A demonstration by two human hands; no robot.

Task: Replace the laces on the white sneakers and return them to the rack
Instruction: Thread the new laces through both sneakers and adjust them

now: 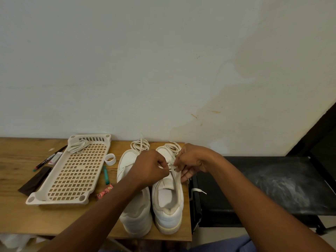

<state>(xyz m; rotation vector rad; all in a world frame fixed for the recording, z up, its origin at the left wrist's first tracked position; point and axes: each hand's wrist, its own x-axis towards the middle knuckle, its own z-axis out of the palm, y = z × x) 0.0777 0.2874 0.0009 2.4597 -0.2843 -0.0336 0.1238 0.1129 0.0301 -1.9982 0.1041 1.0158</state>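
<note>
1. Two white sneakers stood side by side, heels toward the person, at the right end of the wooden table [21, 211]: the left sneaker [135, 213] and the right sneaker [168, 210], with cream laces.
2. The lace [171, 168] ran across the right sneaker's upper eyelets, directly between both hands.
3. The left hand [151, 170] pinched the lace with curled fingers.
4. The right hand [192, 162] likewise pinched it from the other side.
5. Loose lace ends [140, 144] lay beyond the toes; the cream rack [72, 171] lay flat to the left.

2 sneakers [152, 200] side by side on table [18, 211] | rack [72, 171] left | laces [79, 146] on rack
</note>
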